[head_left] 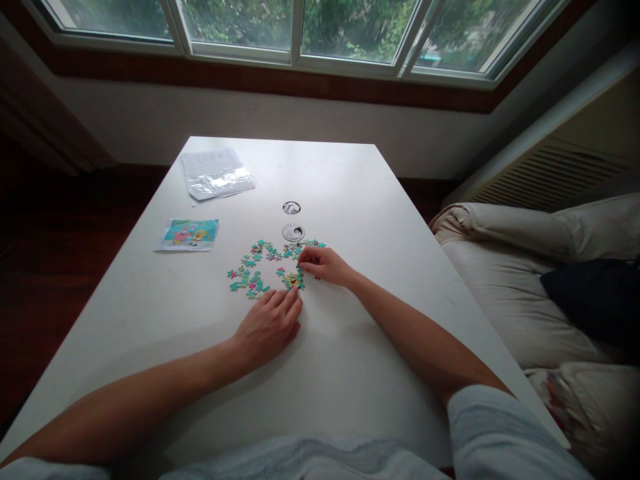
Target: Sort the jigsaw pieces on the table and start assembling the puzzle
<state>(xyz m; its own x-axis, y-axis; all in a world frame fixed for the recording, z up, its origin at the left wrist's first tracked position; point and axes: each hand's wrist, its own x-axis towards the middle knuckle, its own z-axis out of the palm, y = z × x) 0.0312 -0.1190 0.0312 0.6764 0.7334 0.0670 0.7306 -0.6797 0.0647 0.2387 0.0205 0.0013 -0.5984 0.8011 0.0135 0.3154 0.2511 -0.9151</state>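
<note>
Small turquoise, pink and yellow jigsaw pieces lie in a loose ring on the white table. Inside the ring's right side, a yellow cartoon face shows on a small joined section. My left hand rests palm down just below it, fingers stretched out, their tips at its lower edge. Thumb and forefinger of my right hand pinch together at the section's upper right, on a jigsaw piece mostly hidden by the fingers. More pieces lie beyond that hand.
A picture card with cartoon figures lies on the table to the left. Behind it are clear plastic bags or sheets. Two round metal fittings sit in the tabletop. At the right stands a pale sofa; windows are ahead.
</note>
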